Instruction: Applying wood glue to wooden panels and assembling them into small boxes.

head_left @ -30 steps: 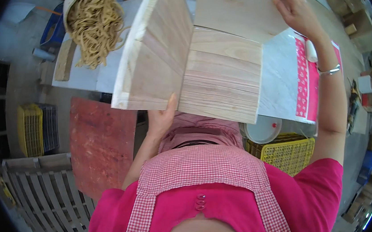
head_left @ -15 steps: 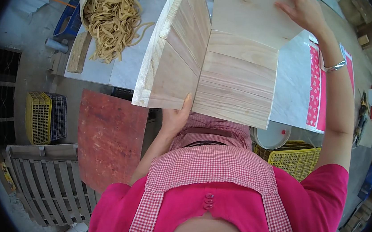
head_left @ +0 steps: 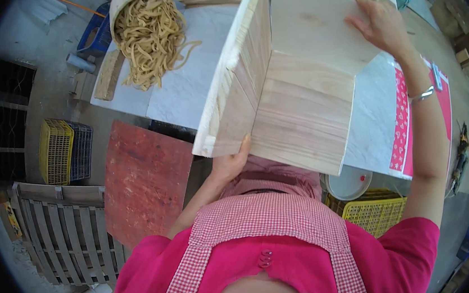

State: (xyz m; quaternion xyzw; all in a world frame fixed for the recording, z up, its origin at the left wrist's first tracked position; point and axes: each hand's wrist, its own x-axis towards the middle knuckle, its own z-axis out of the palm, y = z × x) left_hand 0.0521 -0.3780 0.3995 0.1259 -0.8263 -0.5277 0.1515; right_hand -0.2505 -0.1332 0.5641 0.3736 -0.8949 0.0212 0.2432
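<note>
In front of me is a partly built pale wooden box (head_left: pixel 304 111), made of panels joined at right angles. Its thick, rough-edged left panel (head_left: pixel 239 78) stands up, while a smoother panel (head_left: pixel 318 22) rises at the far side. My left hand (head_left: pixel 233 162) grips the near lower corner by the left panel, thumb along the wood and the other fingers hidden underneath. At the upper right, my right hand (head_left: pixel 381 25) holds the far panel's outer edge, with the fingers partly out of sight behind it.
A tipped tub (head_left: pixel 119 4) spills tan strap-like strips (head_left: pixel 151 39) onto the white tabletop (head_left: pixel 184 95). A wood block (head_left: pixel 109 75) lies at its left edge, pink-patterned sheets (head_left: pixel 402 124) at the right. Below are a reddish board (head_left: pixel 147 183), yellow crates (head_left: pixel 374 216) and a slatted pallet (head_left: pixel 65 236).
The box has turned a little, its left panel now seen more edge-on and its near corner further right and lower. Both hands keep their hold, and the whole view has shifted slightly.
</note>
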